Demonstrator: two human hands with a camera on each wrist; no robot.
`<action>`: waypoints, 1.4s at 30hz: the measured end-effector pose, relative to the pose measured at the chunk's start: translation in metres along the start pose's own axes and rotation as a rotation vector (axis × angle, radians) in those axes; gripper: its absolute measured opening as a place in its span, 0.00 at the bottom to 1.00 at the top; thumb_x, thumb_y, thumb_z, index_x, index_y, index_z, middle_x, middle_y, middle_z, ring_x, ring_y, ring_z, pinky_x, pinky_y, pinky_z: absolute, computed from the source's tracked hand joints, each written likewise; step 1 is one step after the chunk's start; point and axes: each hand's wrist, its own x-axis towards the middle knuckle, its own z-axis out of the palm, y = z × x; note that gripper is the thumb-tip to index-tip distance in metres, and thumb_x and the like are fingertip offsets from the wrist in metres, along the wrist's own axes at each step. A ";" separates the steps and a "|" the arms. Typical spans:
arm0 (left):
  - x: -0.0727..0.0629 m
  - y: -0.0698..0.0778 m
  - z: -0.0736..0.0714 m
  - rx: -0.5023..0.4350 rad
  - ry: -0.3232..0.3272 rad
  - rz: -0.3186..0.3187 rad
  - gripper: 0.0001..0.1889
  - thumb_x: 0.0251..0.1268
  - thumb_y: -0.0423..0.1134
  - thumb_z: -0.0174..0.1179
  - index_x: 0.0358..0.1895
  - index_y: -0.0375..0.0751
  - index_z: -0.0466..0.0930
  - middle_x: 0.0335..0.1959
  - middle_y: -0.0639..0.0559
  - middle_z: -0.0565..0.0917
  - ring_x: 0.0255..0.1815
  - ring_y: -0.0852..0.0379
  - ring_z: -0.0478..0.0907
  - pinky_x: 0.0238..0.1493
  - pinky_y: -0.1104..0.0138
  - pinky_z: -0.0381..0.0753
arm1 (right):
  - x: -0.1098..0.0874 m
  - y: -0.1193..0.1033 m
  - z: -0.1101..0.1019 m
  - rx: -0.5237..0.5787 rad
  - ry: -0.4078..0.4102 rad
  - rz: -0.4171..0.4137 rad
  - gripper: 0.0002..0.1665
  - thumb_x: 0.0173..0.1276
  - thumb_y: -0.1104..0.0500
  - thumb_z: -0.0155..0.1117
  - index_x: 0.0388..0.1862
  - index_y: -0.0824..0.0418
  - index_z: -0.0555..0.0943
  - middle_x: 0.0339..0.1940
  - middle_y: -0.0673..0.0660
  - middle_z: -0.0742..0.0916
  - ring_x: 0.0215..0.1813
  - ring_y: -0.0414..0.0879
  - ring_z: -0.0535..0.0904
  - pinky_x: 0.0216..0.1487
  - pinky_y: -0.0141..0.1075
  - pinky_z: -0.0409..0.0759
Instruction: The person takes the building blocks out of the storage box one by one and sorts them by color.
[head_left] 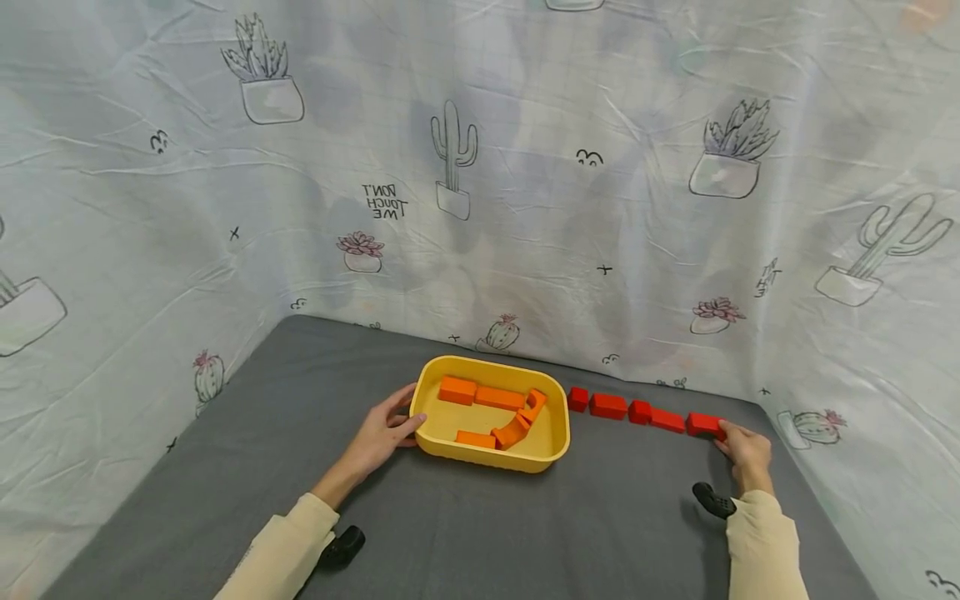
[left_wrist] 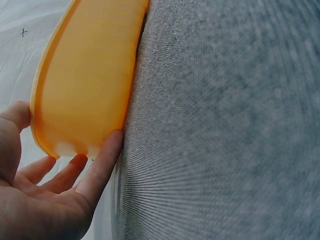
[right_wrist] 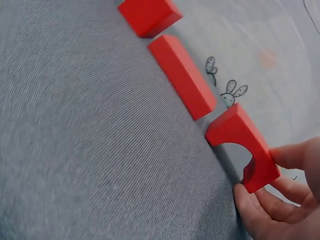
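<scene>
A yellow plastic bin (head_left: 491,460) sits on the grey cloth, with several orange blocks (head_left: 500,398) inside, some curved. My left hand (head_left: 382,433) holds its left end, thumb at the rim and fingers against the outer wall; the left wrist view shows the fingertips (left_wrist: 116,137) low on that wall. Right of the bin runs a line of red blocks (head_left: 608,406). At its right end my right hand (head_left: 746,454) pinches a red arch block (right_wrist: 240,122) between thumb and fingers. In the right wrist view, the arch's cutout faces the near side, beside a long red block (right_wrist: 182,75).
A grey cloth (head_left: 525,533) covers the table. Behind and on both sides hangs a pale curtain (head_left: 525,250) printed with cacti and potted plants. Black straps or mounts (head_left: 342,547) are worn at both wrists.
</scene>
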 end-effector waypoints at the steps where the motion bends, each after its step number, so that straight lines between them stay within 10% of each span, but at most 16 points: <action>1: 0.000 0.000 0.000 0.001 0.004 -0.001 0.34 0.70 0.37 0.61 0.76 0.43 0.59 0.70 0.36 0.66 0.55 0.43 0.78 0.44 0.59 0.86 | -0.001 0.000 0.001 -0.070 0.025 -0.029 0.29 0.72 0.61 0.55 0.65 0.81 0.68 0.22 0.57 0.81 0.24 0.31 0.78 0.31 0.25 0.83; 7: -0.001 0.000 0.000 0.009 0.009 0.002 0.34 0.70 0.38 0.61 0.76 0.42 0.59 0.70 0.36 0.67 0.54 0.43 0.79 0.43 0.59 0.86 | -0.010 0.005 0.006 -0.410 0.144 -0.181 0.29 0.72 0.53 0.51 0.57 0.79 0.76 0.58 0.78 0.77 0.57 0.71 0.70 0.59 0.55 0.70; 12: -0.001 0.001 0.000 -0.003 -0.002 0.006 0.34 0.70 0.37 0.61 0.76 0.41 0.58 0.70 0.35 0.66 0.54 0.43 0.79 0.43 0.59 0.86 | -0.015 0.007 0.008 -0.449 0.168 -0.193 0.30 0.72 0.52 0.48 0.55 0.79 0.77 0.58 0.78 0.77 0.59 0.74 0.69 0.62 0.59 0.66; 27: -0.002 0.004 -0.002 -0.024 -0.021 0.006 0.34 0.70 0.37 0.60 0.76 0.40 0.57 0.71 0.33 0.64 0.56 0.41 0.78 0.45 0.55 0.86 | -0.022 0.005 0.008 -0.499 0.273 -0.175 0.30 0.74 0.50 0.47 0.54 0.76 0.78 0.55 0.76 0.79 0.55 0.73 0.73 0.56 0.61 0.71; 32: -0.002 0.001 -0.002 -0.009 -0.016 -0.002 0.34 0.70 0.38 0.61 0.76 0.40 0.58 0.71 0.34 0.65 0.55 0.43 0.78 0.44 0.58 0.86 | -0.029 -0.007 0.011 -0.389 0.371 -0.357 0.24 0.75 0.55 0.50 0.51 0.74 0.81 0.48 0.75 0.83 0.49 0.70 0.76 0.53 0.61 0.70; 38: -0.002 0.000 -0.003 0.000 0.000 0.000 0.34 0.70 0.38 0.61 0.76 0.41 0.58 0.71 0.34 0.65 0.56 0.42 0.78 0.43 0.60 0.86 | -0.040 -0.039 0.022 -0.326 0.294 -0.591 0.16 0.72 0.60 0.59 0.48 0.72 0.84 0.45 0.73 0.85 0.47 0.64 0.78 0.57 0.55 0.69; 42: 0.000 0.000 -0.002 -0.004 -0.010 -0.002 0.34 0.70 0.37 0.60 0.76 0.42 0.57 0.72 0.34 0.64 0.56 0.42 0.78 0.44 0.60 0.86 | -0.046 -0.054 0.027 -0.325 0.239 -0.604 0.15 0.70 0.60 0.63 0.50 0.68 0.85 0.47 0.68 0.86 0.36 0.38 0.79 0.46 0.34 0.74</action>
